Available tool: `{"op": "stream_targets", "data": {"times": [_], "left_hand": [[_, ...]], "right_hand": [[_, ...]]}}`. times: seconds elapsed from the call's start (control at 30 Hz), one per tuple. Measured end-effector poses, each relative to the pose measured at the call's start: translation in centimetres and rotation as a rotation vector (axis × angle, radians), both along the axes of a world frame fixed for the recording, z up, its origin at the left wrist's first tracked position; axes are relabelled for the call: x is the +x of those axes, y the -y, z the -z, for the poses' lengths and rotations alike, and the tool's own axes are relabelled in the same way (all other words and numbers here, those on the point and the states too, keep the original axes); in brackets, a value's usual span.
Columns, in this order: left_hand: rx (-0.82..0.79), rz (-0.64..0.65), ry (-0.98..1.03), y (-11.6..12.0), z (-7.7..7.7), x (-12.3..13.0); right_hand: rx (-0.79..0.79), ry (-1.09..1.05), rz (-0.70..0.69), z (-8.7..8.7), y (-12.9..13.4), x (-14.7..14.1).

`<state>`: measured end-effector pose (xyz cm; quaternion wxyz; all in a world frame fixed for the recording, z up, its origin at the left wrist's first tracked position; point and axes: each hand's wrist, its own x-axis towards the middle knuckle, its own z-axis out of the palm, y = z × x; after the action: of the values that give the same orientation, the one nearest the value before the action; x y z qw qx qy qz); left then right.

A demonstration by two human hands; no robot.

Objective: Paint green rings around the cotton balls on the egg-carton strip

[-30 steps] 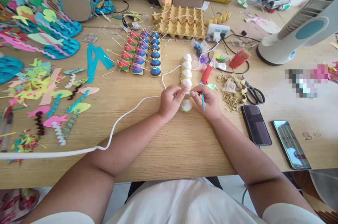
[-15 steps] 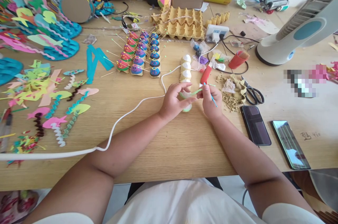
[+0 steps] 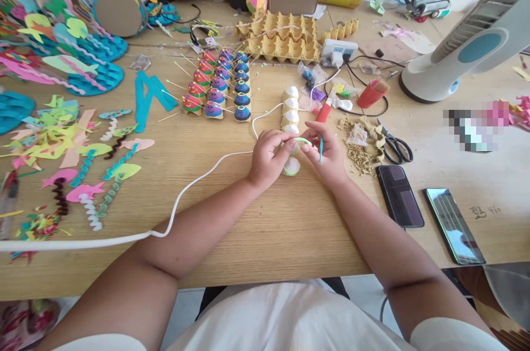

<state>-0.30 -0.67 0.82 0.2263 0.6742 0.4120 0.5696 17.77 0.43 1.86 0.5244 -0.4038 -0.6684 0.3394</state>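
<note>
My left hand [image 3: 267, 159] is closed in a pinch beside the row of egg-carton cups, its fingertips on one end of a thin light-green strip [image 3: 304, 141], which looks like soft clay. My right hand [image 3: 329, 157] pinches the strip's other end between thumb and finger. A slim blue stick tool [image 3: 321, 149] hangs from the same hand, tucked among its fingers. Under and between the hands stands the row of cups with white clay tops [image 3: 292, 117]. The nearest cup [image 3: 291, 166] has a green edge; my fingers partly hide the one behind it.
Painted egg-carton caterpillars [image 3: 217, 89] stand beyond my left hand. A white cable [image 3: 199, 177] crosses the table at left. To the right lie a red-handled tool [image 3: 323, 113], scissors [image 3: 395, 144], a phone [image 3: 399, 196] and a second phone [image 3: 454, 225]. Paper fish [image 3: 86, 191] cover the left side.
My right hand has moved slightly left toward my left hand and turned, so the blue tool now points more upright. The green strip is now bowed between my fingertips.
</note>
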Motion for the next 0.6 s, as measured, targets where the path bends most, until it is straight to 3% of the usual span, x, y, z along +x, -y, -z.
{"op": "stream_targets", "data": {"times": [0.2, 0.4, 0.6], "left_hand": [[-0.019, 0.002, -0.007, -0.16, 0.12, 0.00], [-0.053, 0.086, 0.011, 0.04, -0.11, 0.05], [-0.056, 0.078, 0.050, -0.01, 0.18, 0.16]], "right_hand": [[-0.011, 0.010, 0.014, 0.14, 0.34, -0.33], [-0.075, -0.080, 0.082, 0.05, 0.36, -0.55], [-0.129, -0.119, 0.036, 0.19, 0.33, -0.48]]}}
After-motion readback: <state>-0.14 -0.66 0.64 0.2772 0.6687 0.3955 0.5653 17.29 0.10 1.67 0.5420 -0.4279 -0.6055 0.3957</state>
